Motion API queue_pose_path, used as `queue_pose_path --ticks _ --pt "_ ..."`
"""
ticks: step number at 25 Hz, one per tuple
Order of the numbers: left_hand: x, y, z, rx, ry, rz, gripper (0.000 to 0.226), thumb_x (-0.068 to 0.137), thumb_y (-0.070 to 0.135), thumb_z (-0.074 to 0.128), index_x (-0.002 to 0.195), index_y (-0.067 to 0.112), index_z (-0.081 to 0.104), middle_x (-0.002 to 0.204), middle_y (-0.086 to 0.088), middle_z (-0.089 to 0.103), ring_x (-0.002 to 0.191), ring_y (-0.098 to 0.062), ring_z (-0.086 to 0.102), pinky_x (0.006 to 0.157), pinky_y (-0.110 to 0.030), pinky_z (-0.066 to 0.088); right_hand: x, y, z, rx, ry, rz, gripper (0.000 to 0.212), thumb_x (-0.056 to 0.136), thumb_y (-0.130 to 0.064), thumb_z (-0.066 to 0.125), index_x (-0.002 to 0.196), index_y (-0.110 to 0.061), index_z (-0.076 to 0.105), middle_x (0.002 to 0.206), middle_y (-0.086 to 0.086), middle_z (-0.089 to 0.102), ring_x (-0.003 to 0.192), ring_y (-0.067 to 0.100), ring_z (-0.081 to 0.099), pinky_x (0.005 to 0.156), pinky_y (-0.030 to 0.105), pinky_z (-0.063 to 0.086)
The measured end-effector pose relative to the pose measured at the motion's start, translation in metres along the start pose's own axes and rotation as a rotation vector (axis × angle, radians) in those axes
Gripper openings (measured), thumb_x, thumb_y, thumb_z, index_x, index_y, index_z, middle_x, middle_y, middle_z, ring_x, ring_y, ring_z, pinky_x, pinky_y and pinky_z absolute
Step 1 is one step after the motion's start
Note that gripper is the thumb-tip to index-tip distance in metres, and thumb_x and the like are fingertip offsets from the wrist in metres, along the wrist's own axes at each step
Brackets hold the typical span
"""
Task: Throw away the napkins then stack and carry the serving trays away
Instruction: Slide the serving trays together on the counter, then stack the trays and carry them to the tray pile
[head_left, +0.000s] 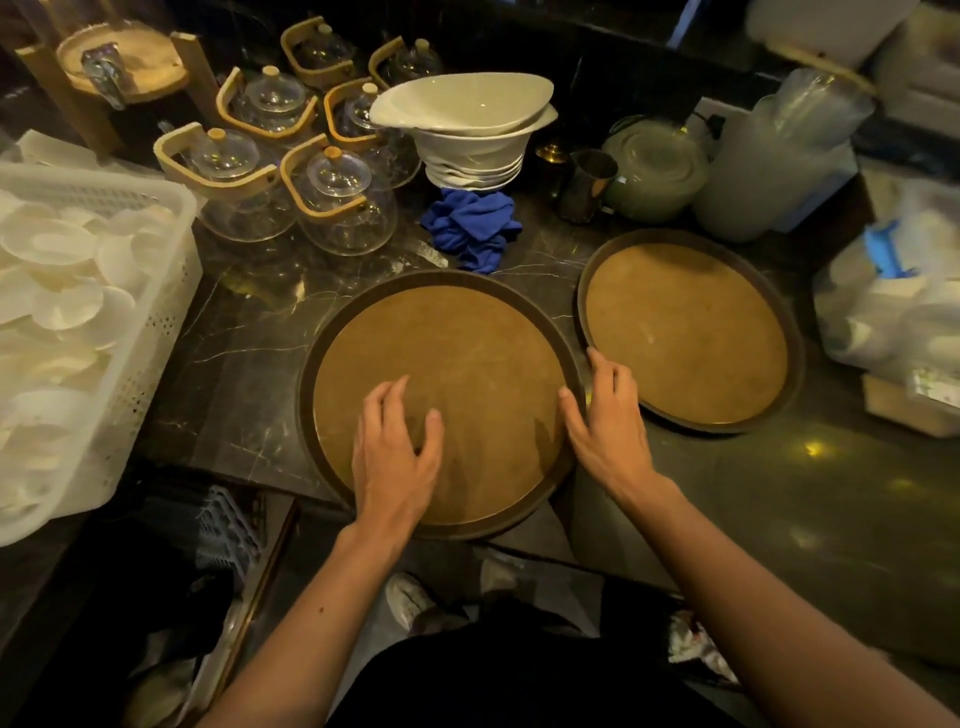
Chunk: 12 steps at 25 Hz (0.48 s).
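Two round serving trays with brown faces and dark rims lie side by side on the dark marble counter. The near tray (457, 358) overhangs the counter's front edge. My left hand (397, 457) rests on its face with fingers spread and holds nothing. My right hand (605, 421) is on that tray's right rim, fingers curled against the edge. The second tray (691, 332) lies flat to the right, its rim just beyond my right fingertips. Both trays are bare. No napkin lies on them; crumpled white paper (691, 644) shows low at the right, near the floor.
A blue cloth (472, 228) lies behind the near tray. Several glass teapots (337, 202) with wooden handles and a stack of white bowls (472, 135) stand further back. A white crate of dishes (78, 322) fills the left. Plastic bags (898, 301) and containers crowd the right.
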<state>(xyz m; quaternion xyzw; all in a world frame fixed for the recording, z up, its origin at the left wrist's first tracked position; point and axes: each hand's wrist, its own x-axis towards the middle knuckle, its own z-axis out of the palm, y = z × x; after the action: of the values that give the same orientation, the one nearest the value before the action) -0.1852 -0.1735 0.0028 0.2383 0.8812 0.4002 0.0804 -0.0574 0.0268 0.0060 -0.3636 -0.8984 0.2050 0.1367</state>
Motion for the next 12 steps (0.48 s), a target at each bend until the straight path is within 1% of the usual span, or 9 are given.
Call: queue_pose_path --ticks 2,6,8,10,12 --pt "0.005 0.016 0.009 -0.037 -0.032 0.023 0.05 0.096 0.036 0.051 0.14 0.015 0.043 0.14 -0.007 0.043 0.126 -0.021 0.045 0.101 -0.036 0.039 0.003 0.005 -0.01 -0.009 0.02 -0.005 0.061 0.097 -0.036 0.052 0.148 -0.009 0.031 0.135 0.017 0.043 0.123 0.028 0.045 0.103 0.041 0.043" --pt "0.013 0.043 0.026 -0.048 -0.069 0.057 0.052 0.096 0.04 0.048 0.142 0.018 0.041 0.141 -0.004 0.04 0.123 -0.015 0.044 0.097 -0.03 0.037 0.012 0.027 -0.028 -0.003 0.1 0.024 0.062 0.098 -0.04 0.05 0.149 -0.012 0.029 0.136 0.014 0.043 0.122 0.025 0.046 0.099 0.038 0.045" --pt "0.017 0.06 0.038 -0.049 -0.091 0.075 0.052 0.096 0.042 0.047 0.143 0.019 0.039 0.142 -0.002 0.039 0.123 -0.012 0.043 0.097 -0.03 0.038 0.017 0.046 -0.039 0.0 0.143 0.049 0.063 0.097 -0.04 0.051 0.149 -0.012 0.027 0.136 0.014 0.042 0.12 0.025 0.047 0.097 0.037 0.045" --pt "0.023 0.078 0.053 -0.045 -0.121 0.077 0.054 0.096 0.044 0.046 0.144 0.02 0.038 0.144 -0.002 0.038 0.125 -0.013 0.044 0.098 -0.032 0.04 0.024 0.07 -0.05 0.011 0.163 0.082 0.065 0.097 -0.039 0.052 0.149 -0.012 0.026 0.136 0.015 0.042 0.12 0.025 0.047 0.095 0.036 0.044" --pt "0.029 0.094 0.07 -0.033 -0.141 0.056 0.055 0.097 0.044 0.045 0.145 0.019 0.036 0.146 -0.003 0.036 0.128 -0.015 0.042 0.099 -0.03 0.038 0.031 0.096 -0.062 0.015 0.164 0.103 0.066 0.096 -0.039 0.053 0.15 -0.011 0.026 0.136 0.016 0.041 0.12 0.028 0.045 0.096 0.038 0.043"
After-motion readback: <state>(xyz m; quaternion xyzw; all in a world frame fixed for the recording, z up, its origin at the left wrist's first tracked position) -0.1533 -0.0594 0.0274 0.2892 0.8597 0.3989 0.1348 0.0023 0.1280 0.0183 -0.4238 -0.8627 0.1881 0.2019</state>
